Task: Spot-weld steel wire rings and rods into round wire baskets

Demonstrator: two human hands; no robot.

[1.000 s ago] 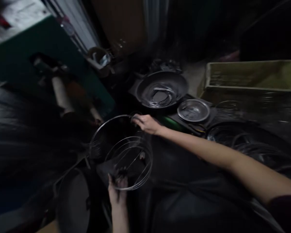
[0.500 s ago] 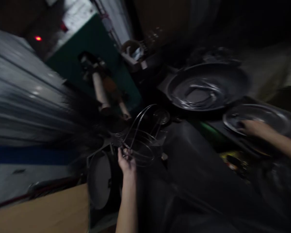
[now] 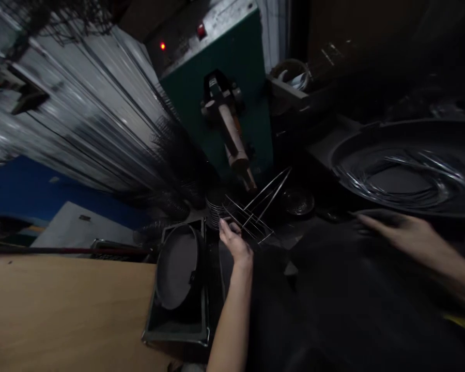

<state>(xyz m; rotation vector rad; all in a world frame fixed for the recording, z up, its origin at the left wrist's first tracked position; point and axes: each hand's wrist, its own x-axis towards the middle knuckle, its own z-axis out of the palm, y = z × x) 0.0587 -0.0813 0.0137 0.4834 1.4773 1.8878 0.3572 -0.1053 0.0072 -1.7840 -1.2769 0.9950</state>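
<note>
My left hand (image 3: 236, 243) is closed on the near end of a thin wire frame (image 3: 258, 206), whose bent loops rise away to the upper right. Just beyond this hand is a stack of wire rings (image 3: 215, 209). Over dark cloth at the right, my right hand (image 3: 405, 232) reaches leftward with fingers drawn together in a pinch. Blur and shadow hide what those fingers hold, if anything. A wide dark basin (image 3: 344, 147) with shiny wire rings (image 3: 437, 188) lies beyond the right hand. Above the wire frame, a copper-coloured electrode tip (image 3: 250, 181) points downward.
A green machine (image 3: 186, 98) with a red light (image 3: 163, 46) stands ahead, its arm (image 3: 232, 129) jutting toward me. A round black pan (image 3: 178, 268) sits in a metal-framed stand at lower left, beside a tan board (image 3: 70, 310). A small round dish (image 3: 298, 201) lies past the wire frame.
My right hand has left the round dish at the right and moved left. My left hand still holds the wire frame, which is now turned differently. The view has swung left.
</note>
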